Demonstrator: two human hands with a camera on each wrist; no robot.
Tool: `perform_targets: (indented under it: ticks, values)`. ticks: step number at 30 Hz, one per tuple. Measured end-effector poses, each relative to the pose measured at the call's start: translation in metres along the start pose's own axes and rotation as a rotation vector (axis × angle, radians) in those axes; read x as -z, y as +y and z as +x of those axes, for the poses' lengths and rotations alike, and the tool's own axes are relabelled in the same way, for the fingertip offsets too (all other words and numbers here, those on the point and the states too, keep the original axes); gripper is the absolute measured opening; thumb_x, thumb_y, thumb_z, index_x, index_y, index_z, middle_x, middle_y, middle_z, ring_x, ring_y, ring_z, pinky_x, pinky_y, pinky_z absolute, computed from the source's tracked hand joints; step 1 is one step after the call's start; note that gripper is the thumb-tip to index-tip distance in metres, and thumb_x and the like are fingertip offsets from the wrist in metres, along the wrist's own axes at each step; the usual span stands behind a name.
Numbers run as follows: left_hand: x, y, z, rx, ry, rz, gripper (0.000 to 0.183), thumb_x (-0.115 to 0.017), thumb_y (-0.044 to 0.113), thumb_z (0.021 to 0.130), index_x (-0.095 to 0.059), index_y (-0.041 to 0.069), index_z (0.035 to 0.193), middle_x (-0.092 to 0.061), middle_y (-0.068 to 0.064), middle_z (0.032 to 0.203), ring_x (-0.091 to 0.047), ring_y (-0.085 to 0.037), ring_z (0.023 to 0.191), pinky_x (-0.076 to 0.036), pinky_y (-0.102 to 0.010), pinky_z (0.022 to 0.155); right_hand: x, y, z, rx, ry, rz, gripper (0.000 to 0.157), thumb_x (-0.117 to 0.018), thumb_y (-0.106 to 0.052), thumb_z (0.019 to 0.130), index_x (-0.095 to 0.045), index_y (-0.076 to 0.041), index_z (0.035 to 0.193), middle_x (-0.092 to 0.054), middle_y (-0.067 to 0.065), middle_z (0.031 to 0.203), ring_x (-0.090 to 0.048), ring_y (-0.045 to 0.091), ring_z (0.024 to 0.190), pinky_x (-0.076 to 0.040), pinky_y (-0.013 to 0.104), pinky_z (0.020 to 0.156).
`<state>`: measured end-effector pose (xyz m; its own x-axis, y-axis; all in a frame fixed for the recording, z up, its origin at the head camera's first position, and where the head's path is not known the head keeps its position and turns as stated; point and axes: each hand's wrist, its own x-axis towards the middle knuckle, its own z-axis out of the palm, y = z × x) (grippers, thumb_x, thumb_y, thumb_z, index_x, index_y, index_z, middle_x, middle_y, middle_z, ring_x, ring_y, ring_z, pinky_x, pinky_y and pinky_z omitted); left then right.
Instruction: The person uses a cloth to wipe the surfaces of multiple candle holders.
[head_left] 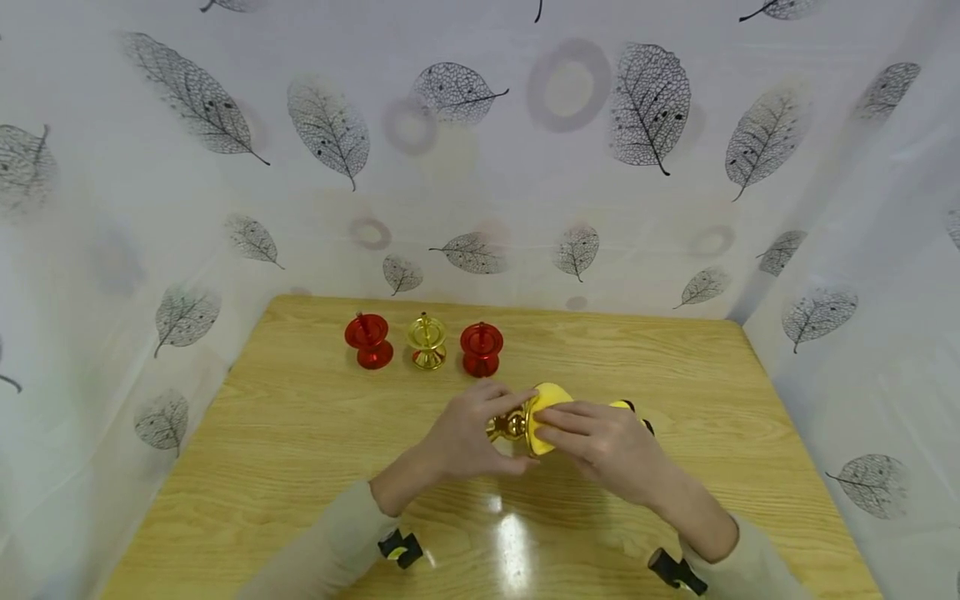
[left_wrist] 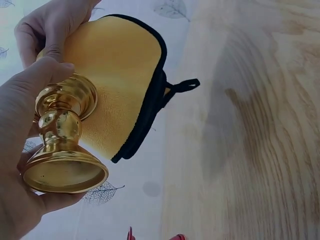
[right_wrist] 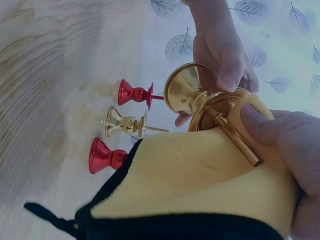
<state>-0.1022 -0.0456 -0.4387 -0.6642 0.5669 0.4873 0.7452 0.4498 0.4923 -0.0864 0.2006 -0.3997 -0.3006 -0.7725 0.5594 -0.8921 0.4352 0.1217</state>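
Observation:
My left hand (head_left: 467, 429) holds a shiny gold candlestick (head_left: 515, 423) tipped on its side above the table. In the left wrist view the flared, hollow base of the candlestick (left_wrist: 65, 172) faces the camera. My right hand (head_left: 611, 450) grips a yellow cloth (head_left: 553, 395) with black edging against the candlestick's dish. Seen from the right wrist, the thumb (right_wrist: 256, 122) pinches a fold of the cloth (right_wrist: 185, 170) at the dish rim, beside the bare upright spike (right_wrist: 240, 140). A black loop (left_wrist: 185, 86) hangs off the cloth's edge. Several right fingers are hidden behind the cloth.
Three smaller candlesticks stand in a row towards the back of the wooden table (head_left: 337, 417): a red one (head_left: 367, 332), a gold one (head_left: 427, 335) and another red one (head_left: 482, 343). A leaf-patterned white curtain (head_left: 480, 192) surrounds the table's back and sides.

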Motion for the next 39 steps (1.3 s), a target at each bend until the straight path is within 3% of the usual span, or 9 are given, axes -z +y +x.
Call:
perform_targets:
  ticks: [5, 9, 14, 19, 23, 26, 29, 34, 39]
  values:
    - [0.002, 0.000, 0.001, 0.020, -0.002, -0.009, 0.082, -0.099, 0.032, 0.067, -0.069, 0.008, 0.139, -0.073, -0.005, 0.112, -0.064, -0.015, 0.099, -0.056, -0.019, 0.080, 0.008, 0.006, -0.002, 0.021, -0.005, 0.005, 0.043, -0.089, -0.001, 0.067, -0.083, -0.011, 0.108, -0.082, 0.004, 0.114, -0.079, 0.021, 0.098, -0.065, 0.034, 0.080]
    - [0.003, -0.003, 0.000, 0.034, 0.006, 0.005, 0.083, -0.098, 0.035, 0.067, -0.068, 0.008, 0.140, -0.073, -0.004, 0.111, -0.062, -0.015, 0.099, -0.056, -0.020, 0.080, 0.013, 0.012, -0.007, 0.015, 0.015, 0.027, 0.019, -0.067, -0.007, 0.098, -0.083, -0.010, 0.108, -0.082, 0.004, 0.114, -0.079, 0.021, 0.098, -0.065, 0.034, 0.080]
    - [0.004, -0.004, -0.002, 0.066, 0.009, 0.008, 0.082, -0.098, 0.036, 0.067, -0.069, 0.008, 0.139, -0.073, -0.002, 0.109, -0.059, -0.014, 0.097, -0.055, -0.021, 0.080, 0.018, 0.016, -0.015, -0.022, 0.040, 0.054, 0.056, -0.029, -0.023, 0.117, -0.083, -0.010, 0.107, -0.082, 0.004, 0.114, -0.079, 0.021, 0.096, -0.064, 0.033, 0.075]
    - [0.002, -0.005, -0.003, 0.070, 0.014, 0.008, 0.081, -0.098, 0.035, 0.068, -0.069, 0.007, 0.138, -0.072, -0.001, 0.107, -0.058, -0.013, 0.094, -0.052, -0.019, 0.078, 0.015, 0.015, -0.014, -0.026, 0.055, 0.050, 0.041, -0.043, -0.020, 0.114, -0.083, -0.010, 0.110, -0.082, 0.005, 0.114, -0.079, 0.022, 0.095, -0.065, 0.033, 0.076]
    - [-0.001, -0.004, -0.001, 0.049, 0.029, 0.001, 0.080, -0.098, 0.034, 0.067, -0.070, 0.007, 0.136, -0.072, -0.001, 0.105, -0.059, -0.012, 0.092, -0.052, -0.018, 0.076, 0.007, 0.012, -0.008, -0.013, 0.059, 0.026, 0.019, -0.071, -0.006, 0.094, -0.083, -0.010, 0.109, -0.082, 0.005, 0.112, -0.080, 0.022, 0.095, -0.065, 0.033, 0.077]
    - [-0.003, -0.003, 0.001, 0.036, 0.035, -0.012, 0.078, -0.097, 0.033, 0.066, -0.071, 0.007, 0.135, -0.072, -0.002, 0.102, -0.060, -0.011, 0.089, -0.051, -0.016, 0.075, 0.001, 0.009, -0.003, 0.000, 0.050, 0.006, 0.037, -0.087, -0.001, 0.071, -0.084, -0.010, 0.107, -0.083, 0.004, 0.110, -0.080, 0.021, 0.095, -0.065, 0.034, 0.078]
    - [-0.003, -0.001, 0.002, 0.040, 0.033, -0.024, 0.077, -0.097, 0.032, 0.066, -0.071, 0.007, 0.135, -0.071, -0.001, 0.100, -0.059, -0.010, 0.088, -0.051, -0.014, 0.074, -0.002, 0.008, 0.000, 0.008, 0.050, 0.001, 0.042, -0.089, 0.003, 0.065, -0.084, -0.010, 0.106, -0.083, 0.004, 0.108, -0.080, 0.021, 0.092, -0.066, 0.034, 0.078]
    - [-0.002, -0.001, 0.000, 0.078, 0.036, -0.040, 0.080, -0.097, 0.035, 0.067, -0.070, 0.007, 0.137, -0.074, -0.003, 0.109, -0.061, -0.012, 0.094, -0.055, -0.018, 0.078, 0.001, 0.015, -0.001, -0.014, 0.081, 0.046, 0.017, -0.071, -0.002, 0.094, -0.083, -0.008, 0.105, -0.083, 0.005, 0.108, -0.079, 0.021, 0.090, -0.065, 0.032, 0.075]
    - [-0.004, -0.003, -0.001, 0.099, 0.035, -0.057, 0.082, -0.098, 0.035, 0.067, -0.068, 0.006, 0.138, -0.075, -0.004, 0.117, -0.066, -0.014, 0.100, -0.058, -0.021, 0.083, 0.002, 0.021, -0.008, -0.047, 0.117, 0.138, 0.046, -0.040, -0.024, 0.115, -0.081, -0.005, 0.107, -0.082, 0.008, 0.109, -0.080, 0.022, 0.091, -0.064, 0.028, 0.077]
